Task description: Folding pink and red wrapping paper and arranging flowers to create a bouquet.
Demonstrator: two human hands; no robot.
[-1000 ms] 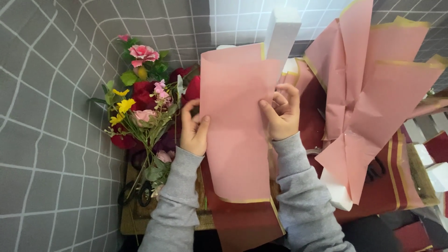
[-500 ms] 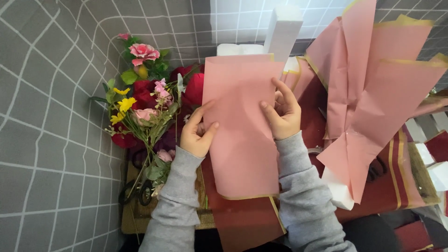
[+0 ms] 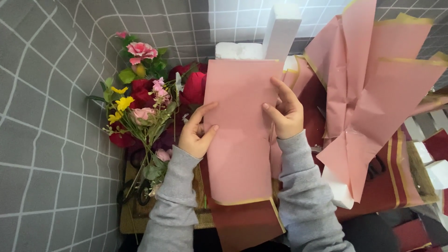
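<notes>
Head view looks down on two hands holding one pink sheet [image 3: 240, 135] upright between them. The sheet's long axis runs away from the person, from a gold-edged lower border near the sleeves up to a top edge in front of a white block [image 3: 282, 28]. The left hand [image 3: 196, 135] is at the sheet's left edge, about halfway up, thumb laid across the front face and the other fingers curled behind it, so it pinches the edge. The right hand [image 3: 285, 114] sits slightly higher on the right edge, fingers spread flat on the front of the sheet; whether its thumb goes behind the paper cannot be told. Both hands lie at about the same distance from the sheet's middle, one on each long side.

Under the sheet a dark red sheet [image 3: 245, 224] with a gold border shows below its lower edge. To the left, just beside the left hand, lies a bouquet [image 3: 144, 102] of red, pink and yellow flowers with green leaves, stems pointing toward the person. To the right stands a fan of more pink sheets [image 3: 373, 93] with gold edges, near the right hand but apart from it. All rests on a woven mat [image 3: 135, 219], with grey checked cloth [image 3: 51, 116] behind and to the left.
</notes>
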